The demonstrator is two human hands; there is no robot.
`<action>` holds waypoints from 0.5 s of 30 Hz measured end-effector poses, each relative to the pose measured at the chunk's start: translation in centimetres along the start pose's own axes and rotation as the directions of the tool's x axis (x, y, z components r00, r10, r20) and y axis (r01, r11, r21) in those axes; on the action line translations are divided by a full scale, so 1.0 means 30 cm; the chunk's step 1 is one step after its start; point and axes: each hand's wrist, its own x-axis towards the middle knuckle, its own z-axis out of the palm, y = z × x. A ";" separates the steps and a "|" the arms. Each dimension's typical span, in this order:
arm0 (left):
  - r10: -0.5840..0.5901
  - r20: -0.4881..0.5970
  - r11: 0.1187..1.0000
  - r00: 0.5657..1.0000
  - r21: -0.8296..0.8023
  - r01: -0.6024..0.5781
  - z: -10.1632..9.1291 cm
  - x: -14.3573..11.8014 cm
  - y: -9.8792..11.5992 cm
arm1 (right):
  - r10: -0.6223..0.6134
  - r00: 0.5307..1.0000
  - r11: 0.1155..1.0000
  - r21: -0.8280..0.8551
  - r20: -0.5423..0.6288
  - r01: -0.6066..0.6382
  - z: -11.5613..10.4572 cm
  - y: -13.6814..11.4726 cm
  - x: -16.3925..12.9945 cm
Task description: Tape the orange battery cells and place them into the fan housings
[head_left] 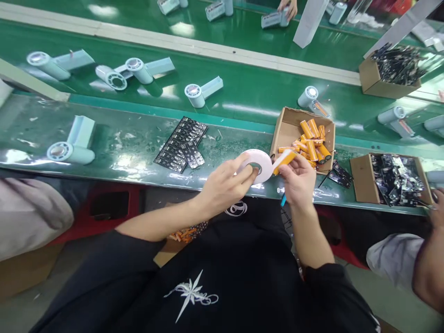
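My left hand (231,182) is closed on a roll of white tape (264,163), with fingers through its core. In my right hand (300,178) is an orange battery (286,158) with a white strip along it, close beside the roll's right edge. Whether that strip still joins the roll I cannot tell. Just behind my right hand stands a cardboard box (286,125) of orange batteries (312,145). To the left of my hands, black circuit boards (180,141) lie on the bench.
Pale blue fan housings (71,150) stand on the bench and the green conveyor (249,88). A box of circuit boards (362,178) is at right, another box (369,76) farther back. Other people's hands (289,8) show at the far side and right edge.
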 end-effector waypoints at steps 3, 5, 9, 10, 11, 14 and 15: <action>-0.146 -0.128 0.989 0.981 -0.029 0.144 0.080 -0.015 0.104 | -0.053 0.960 0.971 0.212 -0.273 0.114 0.063 0.068 -0.039; -0.125 -0.156 0.984 0.980 -0.147 0.102 0.125 -0.056 0.180 | -0.036 0.962 0.967 0.233 -0.269 0.101 0.019 0.049 -0.018; 0.127 -0.016 0.919 0.992 -0.376 -0.123 0.162 -0.142 0.212 | -0.305 0.884 0.934 0.069 -0.355 0.350 -0.202 -0.109 0.107; 0.102 0.056 0.928 0.993 -0.365 -0.075 0.164 -0.146 0.176 | -0.341 0.880 0.931 0.011 -0.331 0.365 -0.244 -0.145 0.133; 0.050 0.132 0.942 0.990 -0.334 -0.003 0.166 -0.139 0.123 | -0.355 0.887 0.932 -0.034 -0.294 0.362 -0.272 -0.171 0.149; 0.008 0.307 0.933 0.952 -0.345 0.103 0.170 -0.056 -0.104 | -0.261 0.955 0.964 -0.096 -0.141 0.249 -0.271 -0.195 0.131; 0.022 0.338 0.916 0.941 -0.385 0.117 0.173 -0.012 -0.185 | -0.232 0.965 0.970 -0.109 -0.125 0.219 -0.255 -0.191 0.110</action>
